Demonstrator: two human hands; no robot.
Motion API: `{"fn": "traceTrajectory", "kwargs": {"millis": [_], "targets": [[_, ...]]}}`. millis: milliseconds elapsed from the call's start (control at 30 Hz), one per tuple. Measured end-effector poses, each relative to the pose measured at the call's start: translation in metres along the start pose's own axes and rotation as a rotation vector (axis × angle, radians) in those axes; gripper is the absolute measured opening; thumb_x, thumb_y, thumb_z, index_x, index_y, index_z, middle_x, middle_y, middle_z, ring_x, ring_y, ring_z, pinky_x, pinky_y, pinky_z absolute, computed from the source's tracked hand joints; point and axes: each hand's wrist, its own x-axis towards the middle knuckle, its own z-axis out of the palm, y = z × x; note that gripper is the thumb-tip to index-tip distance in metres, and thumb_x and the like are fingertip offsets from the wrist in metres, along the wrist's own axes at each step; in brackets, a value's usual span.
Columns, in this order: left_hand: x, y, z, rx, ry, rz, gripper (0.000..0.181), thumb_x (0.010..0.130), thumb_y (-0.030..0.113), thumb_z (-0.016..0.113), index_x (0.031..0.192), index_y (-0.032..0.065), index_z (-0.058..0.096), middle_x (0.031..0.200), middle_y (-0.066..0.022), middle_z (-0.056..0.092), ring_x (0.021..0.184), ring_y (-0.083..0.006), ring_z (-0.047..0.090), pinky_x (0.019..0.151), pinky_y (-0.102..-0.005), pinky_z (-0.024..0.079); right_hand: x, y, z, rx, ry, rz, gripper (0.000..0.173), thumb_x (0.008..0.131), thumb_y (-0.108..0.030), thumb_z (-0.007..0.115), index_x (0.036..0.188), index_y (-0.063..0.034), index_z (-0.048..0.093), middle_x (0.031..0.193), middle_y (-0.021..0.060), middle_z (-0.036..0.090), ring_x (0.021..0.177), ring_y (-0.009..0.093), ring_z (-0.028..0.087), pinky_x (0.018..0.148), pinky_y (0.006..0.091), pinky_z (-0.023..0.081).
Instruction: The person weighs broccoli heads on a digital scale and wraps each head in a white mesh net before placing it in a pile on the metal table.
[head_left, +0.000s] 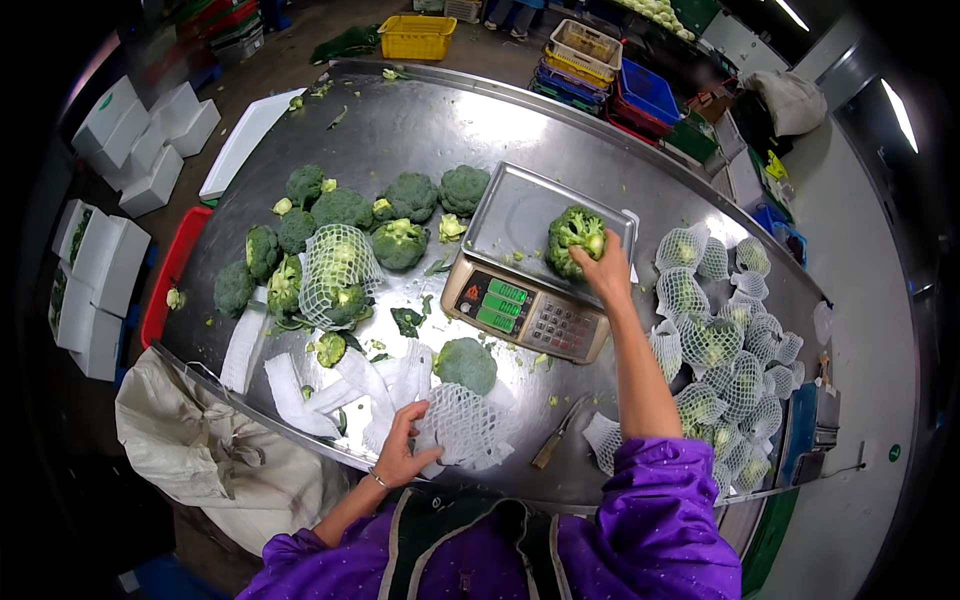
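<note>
My right hand (606, 271) grips a broccoli head (574, 238), florets partly turned under and cut stem facing me, over the right side of the steel pan (514, 217) of a digital scale (529, 307). Whether the head rests on the pan I cannot tell. My left hand (405, 446), fingers apart, is at the left edge of a white foam net sleeve (469, 427). A broccoli head (465, 364) pokes out of the sleeve's far end. More flat foam sleeves (296, 397) lie left of this hand.
Several broccoli heads (409, 196) lie back left, one in a net sleeve (341, 274). Netted heads (709, 341) are piled at the right. A knife (559, 435) lies near the steel table's (405, 105) front edge. A white woven sack (225, 450) hangs at front left.
</note>
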Motion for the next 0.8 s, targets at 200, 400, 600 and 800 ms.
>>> {"fn": "traceTrajectory", "kwargs": {"millis": [200, 400, 600, 800], "targets": [[0.005, -0.014, 0.024, 0.324, -0.110, 0.145, 0.096, 0.057, 0.026, 0.082, 0.137, 0.0109, 0.031, 0.131, -0.0223, 0.035, 0.123, -0.0376, 0.036, 0.101, -0.0407, 0.033, -0.143, 0.033, -0.020, 0.610, -0.571, 0.153, 0.033, 0.083, -0.029, 0.060, 0.099, -0.0012, 0.056, 0.078, 0.0046, 0.059, 0.067, 0.013, 0.052, 0.062, 0.0313, 0.044], [0.022, -0.007, 0.042, 0.391, -0.078, 0.249, 0.094, 0.055, 0.020, 0.082, 0.135, 0.0115, 0.034, 0.127, -0.0231, 0.036, 0.118, -0.0373, 0.039, 0.100, -0.0396, 0.035, -0.289, 0.026, -0.014, 0.918, -0.987, 0.536, 0.063, 0.089, -0.029, 0.058, 0.139, -0.0068, 0.027, 0.121, 0.0134, 0.049, 0.098, 0.020, 0.055, 0.076, 0.0325, 0.050], [0.022, 0.007, 0.031, -0.177, -0.110, 0.039, 0.088, 0.061, 0.011, 0.078, 0.134, 0.0034, 0.030, 0.126, -0.0139, 0.043, 0.116, -0.0233, 0.045, 0.098, -0.0336, 0.037, -0.279, 0.011, -0.029, 1.150, -0.984, 0.567, 0.056, 0.091, -0.022, 0.056, 0.137, -0.0044, 0.029, 0.107, 0.0113, 0.055, 0.085, 0.016, 0.059, 0.072, 0.0285, 0.050], [0.025, 0.024, 0.009, -0.445, -0.134, 0.010, 0.082, 0.065, 0.003, 0.073, 0.134, 0.0020, 0.029, 0.120, -0.0083, 0.050, 0.111, -0.0162, 0.049, 0.096, -0.0310, 0.038, -0.253, -0.023, -0.038, 0.992, -0.952, 0.380, 0.051, 0.088, -0.013, 0.057, 0.133, -0.0027, 0.035, 0.100, 0.0087, 0.055, 0.081, 0.016, 0.059, 0.075, 0.0275, 0.048]]}}
